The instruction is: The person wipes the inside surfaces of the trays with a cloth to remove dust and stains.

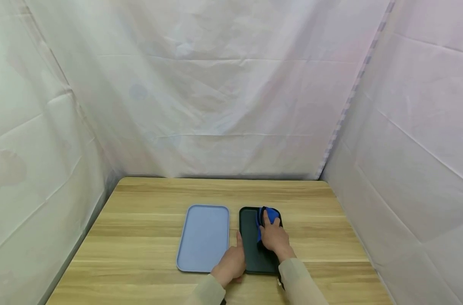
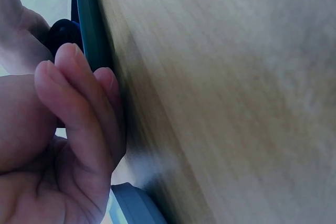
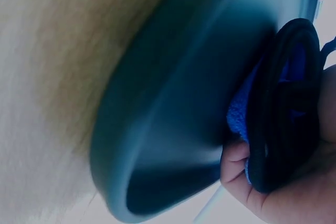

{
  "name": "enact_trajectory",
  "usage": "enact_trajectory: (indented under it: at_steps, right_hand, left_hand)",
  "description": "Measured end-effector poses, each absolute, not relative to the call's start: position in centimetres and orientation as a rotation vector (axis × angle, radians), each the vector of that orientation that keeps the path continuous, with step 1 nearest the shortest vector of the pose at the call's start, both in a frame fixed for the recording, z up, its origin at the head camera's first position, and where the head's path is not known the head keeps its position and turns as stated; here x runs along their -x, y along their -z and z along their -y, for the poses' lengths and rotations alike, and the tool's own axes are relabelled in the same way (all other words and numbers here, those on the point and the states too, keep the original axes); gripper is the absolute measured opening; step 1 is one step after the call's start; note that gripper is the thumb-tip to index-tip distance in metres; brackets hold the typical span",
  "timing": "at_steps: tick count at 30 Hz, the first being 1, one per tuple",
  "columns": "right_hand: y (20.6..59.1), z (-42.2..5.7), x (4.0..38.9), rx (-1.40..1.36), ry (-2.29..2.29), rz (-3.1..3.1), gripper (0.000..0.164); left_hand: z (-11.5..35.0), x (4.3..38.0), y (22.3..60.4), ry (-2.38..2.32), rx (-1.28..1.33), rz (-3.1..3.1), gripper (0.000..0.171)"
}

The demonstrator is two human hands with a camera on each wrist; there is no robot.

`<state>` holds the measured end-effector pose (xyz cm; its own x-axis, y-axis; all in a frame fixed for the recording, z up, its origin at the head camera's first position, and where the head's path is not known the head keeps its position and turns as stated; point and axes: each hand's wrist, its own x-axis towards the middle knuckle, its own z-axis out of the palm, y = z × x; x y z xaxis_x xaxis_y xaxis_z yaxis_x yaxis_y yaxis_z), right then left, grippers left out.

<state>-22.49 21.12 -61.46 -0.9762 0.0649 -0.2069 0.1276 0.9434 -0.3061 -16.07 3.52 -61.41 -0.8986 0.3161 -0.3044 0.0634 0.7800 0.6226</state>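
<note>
A dark green tray (image 1: pixel 250 241) lies on the table under my right hand (image 1: pixel 274 236). That hand holds a folded blue cloth with black edging (image 1: pixel 271 213) against the tray's right part. In the right wrist view a finger curls beneath the fuzzy blue cloth (image 3: pixel 239 111), above the green tray (image 3: pixel 178 114). My left hand (image 1: pixel 232 259) rests at the tray's near left corner, its index finger stretched along the left side. In the left wrist view the other fingers of the left hand (image 2: pixel 79 124) are loosely bent beside the tray's edge (image 2: pixel 93 30).
A light blue tray (image 1: pixel 203 237) lies flat left of the green one, a narrow gap between them. Both are on a wood-grain table (image 1: pixel 140 237). White sheets (image 1: pixel 223 97) hang behind the table and along both sides.
</note>
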Motion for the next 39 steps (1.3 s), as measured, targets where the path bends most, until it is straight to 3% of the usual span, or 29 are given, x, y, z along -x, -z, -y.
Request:
enact_trajectory:
  at_steps: [39]
  right_hand:
    - [62.2,-17.2,22.9,-0.128,0.487,-2.925,0.068]
  left_hand:
    - [-3.6,16.2,61.7,-0.853,-0.297,-2.579,0.1]
